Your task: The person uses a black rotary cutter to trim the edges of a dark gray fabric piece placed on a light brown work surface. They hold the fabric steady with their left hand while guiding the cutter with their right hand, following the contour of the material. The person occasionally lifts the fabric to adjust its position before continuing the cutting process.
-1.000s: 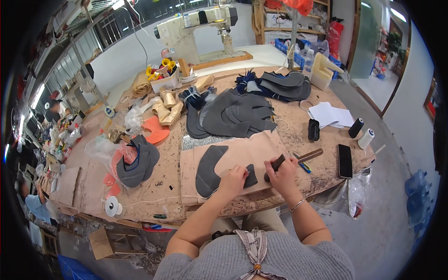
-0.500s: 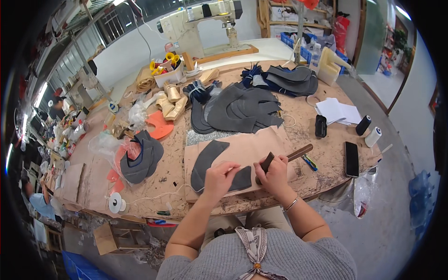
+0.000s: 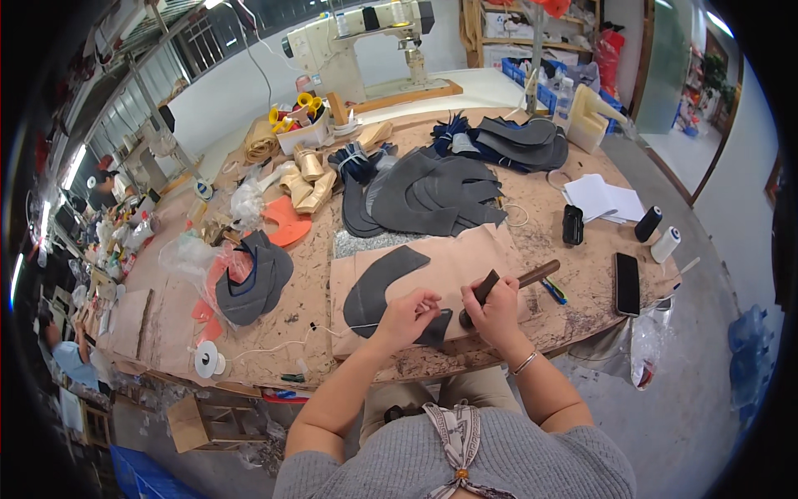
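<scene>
A dark grey curved cut piece [image 3: 370, 287] lies on a pale brown board in front of me. My left hand [image 3: 411, 319] is over its near part, fingers curled in and pressed together; whatever they hold is too small to tell. A thin white cord [image 3: 274, 351] runs from a white spool [image 3: 209, 359] to the piece's edge beside that hand. My right hand [image 3: 496, 313] is closed around a hammer [image 3: 539, 273], its brown handle pointing to the far right and its dark head partly hidden by my fingers. The right end of the grey piece sits between my hands.
Stacked grey cut pieces [image 3: 432, 195] lie beyond the board, and another pile [image 3: 253, 279] is to the left. Toward the right are a black phone [image 3: 627, 284], thread spools [image 3: 665, 244], white papers [image 3: 603, 198] and a small black case [image 3: 573, 224]. A sewing machine [image 3: 332, 62] stands behind.
The grey piece has turned and shifted slightly, its far tip moving right. My left hand has moved right and a little nearer, its fingers curling more. My right hand still grips the hammer.
</scene>
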Demonstrator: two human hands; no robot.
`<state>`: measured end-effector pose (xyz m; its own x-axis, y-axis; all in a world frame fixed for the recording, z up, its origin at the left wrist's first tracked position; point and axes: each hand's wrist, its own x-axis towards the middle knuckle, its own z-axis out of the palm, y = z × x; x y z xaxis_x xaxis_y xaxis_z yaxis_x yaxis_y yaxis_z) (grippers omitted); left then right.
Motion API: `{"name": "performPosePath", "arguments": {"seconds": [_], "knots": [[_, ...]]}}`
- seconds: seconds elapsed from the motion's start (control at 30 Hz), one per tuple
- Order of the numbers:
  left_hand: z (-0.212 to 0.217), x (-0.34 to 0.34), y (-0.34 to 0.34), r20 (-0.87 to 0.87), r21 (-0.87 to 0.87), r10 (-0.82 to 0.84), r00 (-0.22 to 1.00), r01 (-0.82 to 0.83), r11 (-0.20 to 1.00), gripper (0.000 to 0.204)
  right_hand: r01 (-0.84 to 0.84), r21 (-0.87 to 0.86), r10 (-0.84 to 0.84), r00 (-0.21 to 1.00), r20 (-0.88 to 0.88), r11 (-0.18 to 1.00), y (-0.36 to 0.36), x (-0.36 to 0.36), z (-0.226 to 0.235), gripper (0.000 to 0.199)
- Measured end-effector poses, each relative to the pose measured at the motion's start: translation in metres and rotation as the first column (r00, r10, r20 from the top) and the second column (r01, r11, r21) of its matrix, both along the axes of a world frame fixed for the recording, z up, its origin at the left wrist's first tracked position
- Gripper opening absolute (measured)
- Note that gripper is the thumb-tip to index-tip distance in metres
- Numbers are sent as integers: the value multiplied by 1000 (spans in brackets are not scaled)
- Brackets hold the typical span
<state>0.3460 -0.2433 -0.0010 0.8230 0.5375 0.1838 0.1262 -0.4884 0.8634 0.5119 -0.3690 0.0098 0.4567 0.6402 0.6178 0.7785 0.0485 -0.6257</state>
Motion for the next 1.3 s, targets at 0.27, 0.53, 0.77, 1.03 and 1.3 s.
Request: {"name": "performPosePath", "arguments": {"seconds": [0.27,0.53,0.77,1.03,1.3], "knots": [[-16,19,-21,-50,225,135,990,-120,967,20,10,23,-9,999,-44,1000,3,-3,-1,17],[-22,20,-23,-12,231,176,984,-168,958,16,-6,32,7,999,-47,999,2,-2,0,16],[-24,19,-22,-19,221,174,984,-166,961,18,-17,64,15,999,38,998,11,2,16,14],[-21,11,-16,-8,306,146,989,-137,942,16,10,52,-21,975,220,999,35,-5,-6,17],[-19,-38,12,-39,658,-9,999,33,752,19,18,85,-35,977,209,996,33,-9,-3,16]]}}
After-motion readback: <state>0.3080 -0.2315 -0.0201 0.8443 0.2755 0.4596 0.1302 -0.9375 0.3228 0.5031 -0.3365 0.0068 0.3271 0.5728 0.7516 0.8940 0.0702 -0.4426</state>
